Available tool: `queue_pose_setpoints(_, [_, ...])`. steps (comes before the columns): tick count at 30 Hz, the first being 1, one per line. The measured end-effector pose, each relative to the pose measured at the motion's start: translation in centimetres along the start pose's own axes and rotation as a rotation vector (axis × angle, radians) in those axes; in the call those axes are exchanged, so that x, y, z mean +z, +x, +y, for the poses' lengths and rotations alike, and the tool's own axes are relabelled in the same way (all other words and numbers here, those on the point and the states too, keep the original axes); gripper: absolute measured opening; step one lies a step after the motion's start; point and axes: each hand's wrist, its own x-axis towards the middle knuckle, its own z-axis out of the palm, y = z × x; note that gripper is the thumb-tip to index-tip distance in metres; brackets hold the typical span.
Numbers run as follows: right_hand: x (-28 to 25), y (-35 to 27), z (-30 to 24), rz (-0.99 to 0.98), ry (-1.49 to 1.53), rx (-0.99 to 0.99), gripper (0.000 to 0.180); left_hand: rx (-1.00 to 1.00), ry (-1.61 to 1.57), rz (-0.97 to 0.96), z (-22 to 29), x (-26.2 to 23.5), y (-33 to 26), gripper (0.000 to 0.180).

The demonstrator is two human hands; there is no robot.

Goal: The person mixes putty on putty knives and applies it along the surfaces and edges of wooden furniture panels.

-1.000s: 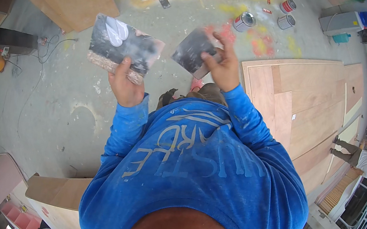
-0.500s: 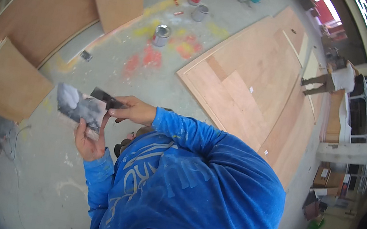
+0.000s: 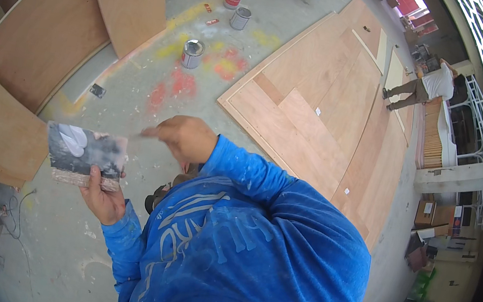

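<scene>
My left hand (image 3: 104, 202) grips a flat rectangular board (image 3: 101, 159) from below, with the thumb pressed on its near edge. Grey smears cover the board's face, and a soft white lump of paste (image 3: 71, 140) lies at its far left part. Just right of the board, my right hand (image 3: 183, 137) is raised with its fingers closed. A thin scraper (image 3: 144, 134) points left out of that hand, blurred by motion and seen nearly edge-on. It does not touch the paste.
Curved plywood panels (image 3: 127, 0) stand at the left. Beyond my hands are an open can (image 3: 192, 55) and two more cans (image 3: 240, 19) on the paint-stained floor (image 3: 137, 90). Large wooden panels (image 3: 321, 88) lie at the right, where another person (image 3: 419, 87) stands. A cable (image 3: 16, 219) trails at lower left.
The scraper has come away from the board, and my right hand has lifted and blurred. My left hand has moved left with the board, which now faces up more squarely. The view has shifted slightly.
</scene>
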Motion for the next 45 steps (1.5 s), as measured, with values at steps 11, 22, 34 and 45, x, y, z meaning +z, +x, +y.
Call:
queue_pose_setpoints(11, [0.8,1.9,3.4,0.233,0.977,0.624,0.031,0.075,-0.130,0.024,-4.8,0.4,2.1,0.034])
queue_pose_setpoints(22, [2.4,5.1,1.4,0.033,0.862,0.634,0.028,0.178,-0.013,0.084,-2.6,-1.0,1.0,0.022])
queue_pose_setpoints(34, [-1.8,7.6,2.0,-0.324,0.488,0.257,0.029,0.035,0.131,0.049,-1.6,-1.9,0.0,0.037])
queue_pose_setpoints(45, [-3.7,9.6,2.8,-0.624,0.483,0.163,0.028,0.113,0.112,0.130,-1.3,2.0,-0.5,0.028])
